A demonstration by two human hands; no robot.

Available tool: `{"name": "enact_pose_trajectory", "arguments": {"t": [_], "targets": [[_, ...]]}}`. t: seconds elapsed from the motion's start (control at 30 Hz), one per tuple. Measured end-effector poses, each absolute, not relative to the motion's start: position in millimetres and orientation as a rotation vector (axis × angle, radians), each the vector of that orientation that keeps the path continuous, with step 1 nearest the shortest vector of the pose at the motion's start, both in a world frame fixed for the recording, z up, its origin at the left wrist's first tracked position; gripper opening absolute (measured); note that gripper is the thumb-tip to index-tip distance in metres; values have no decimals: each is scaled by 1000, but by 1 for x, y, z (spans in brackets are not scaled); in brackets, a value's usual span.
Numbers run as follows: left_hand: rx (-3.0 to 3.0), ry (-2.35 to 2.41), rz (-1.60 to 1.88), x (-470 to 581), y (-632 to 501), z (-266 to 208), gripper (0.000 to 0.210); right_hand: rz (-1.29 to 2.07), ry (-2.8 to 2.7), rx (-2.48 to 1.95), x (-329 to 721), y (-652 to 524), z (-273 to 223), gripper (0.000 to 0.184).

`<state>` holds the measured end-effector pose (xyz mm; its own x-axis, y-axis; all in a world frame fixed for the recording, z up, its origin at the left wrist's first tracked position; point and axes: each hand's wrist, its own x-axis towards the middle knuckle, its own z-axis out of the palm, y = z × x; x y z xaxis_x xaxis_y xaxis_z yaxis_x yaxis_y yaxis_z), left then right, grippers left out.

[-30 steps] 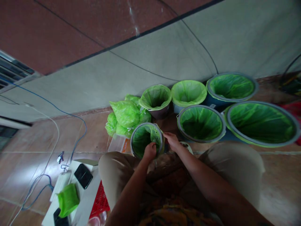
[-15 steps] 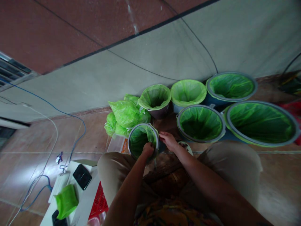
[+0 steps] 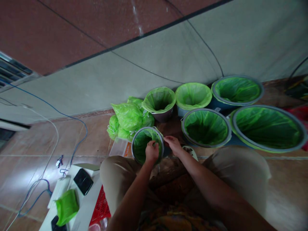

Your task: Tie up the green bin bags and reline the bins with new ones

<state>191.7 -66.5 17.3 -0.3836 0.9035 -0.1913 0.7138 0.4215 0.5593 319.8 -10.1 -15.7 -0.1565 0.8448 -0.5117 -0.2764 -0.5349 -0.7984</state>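
Observation:
Between my knees stands a small bin [image 3: 134, 151] with a grey rim, lined with a green plastic bag [image 3: 139, 144]. My left hand [image 3: 152, 150] is over the mouth of this bin, near the right side of the liner. Its fingers are curled closed, and whatever they may hold is too small to make out. Just outside the right rim is my right hand [image 3: 172, 144], fingers stretched toward the bin's outer side. Whether those fingertips touch the bin or the bag edge is hard to see.
Several larger lined bins [image 3: 207, 128] stand ahead and to the right. Full green bags [image 3: 128, 117] lie by the wall, beside a clear plastic box [image 3: 117, 146]. At left, a white surface [image 3: 84, 211] bears a black device [image 3: 83, 181] and a folded green bag pack [image 3: 66, 207]. Cables [image 3: 84, 138] cross the floor.
My left hand has risen from deeper inside the small bin to about rim height, its fingers curled. The right hand stays beside the rim, nearly unmoved.

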Motion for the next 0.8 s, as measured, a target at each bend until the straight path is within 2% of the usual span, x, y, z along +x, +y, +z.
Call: {"name": "enact_pose_trajectory", "arguments": {"t": [0.27,0.8], "targets": [[1527,2017,362,219,-85,28,29,1554,-1194,-1490,321,-2,-26,21],[1328,1875,646,194,-68,28,18,1583,-1026,-1534,324,-18,-26,22]]}}
